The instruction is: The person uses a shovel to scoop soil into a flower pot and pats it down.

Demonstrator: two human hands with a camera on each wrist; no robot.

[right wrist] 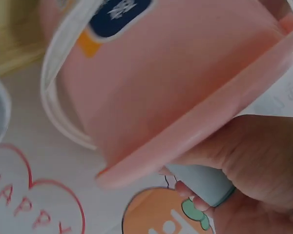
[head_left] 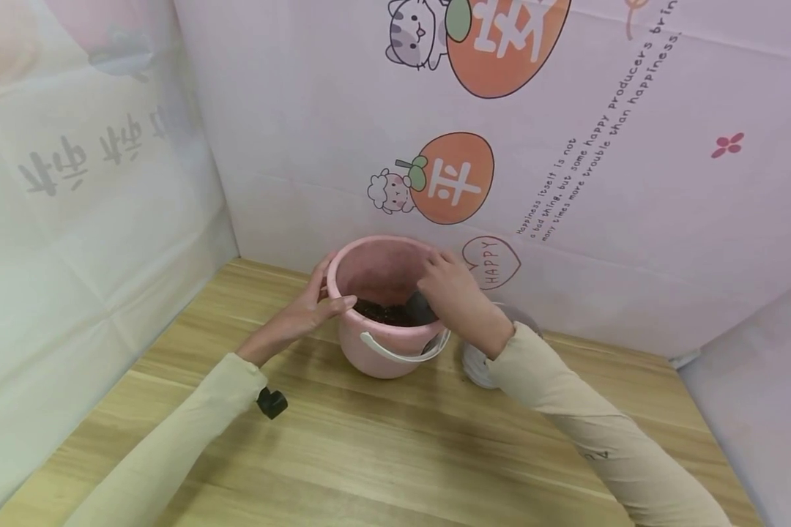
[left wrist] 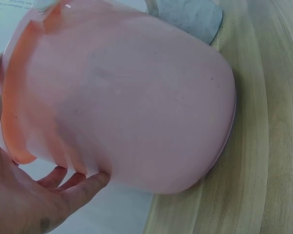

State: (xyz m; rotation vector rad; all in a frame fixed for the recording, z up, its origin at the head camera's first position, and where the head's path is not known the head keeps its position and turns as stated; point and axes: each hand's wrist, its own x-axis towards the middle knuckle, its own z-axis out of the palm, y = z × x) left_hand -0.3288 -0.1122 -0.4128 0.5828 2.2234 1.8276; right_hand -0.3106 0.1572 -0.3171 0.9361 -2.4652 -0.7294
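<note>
A pink bucket [head_left: 376,351] with a white handle [head_left: 402,357] stands upright on the wooden table, dark soil [head_left: 385,313] at its bottom. My left hand [head_left: 306,307] holds its left side, thumb over the rim and fingers [left wrist: 83,187] spread along the outer wall. Over the right part of the rim, my right hand [head_left: 458,296] grips a pale grey-blue tool handle [right wrist: 202,183]. Down in the bucket below that hand shows a dark grey trowel-like blade [head_left: 420,307], partly hidden by the hand and rim.
Right of the bucket stands a greyish-white container [head_left: 477,366], largely covered by my right forearm. A printed white sheet [head_left: 343,146] rises close behind the bucket, and another sheet [head_left: 105,183] lines the left side. The wooden table [head_left: 382,454] stretches toward me.
</note>
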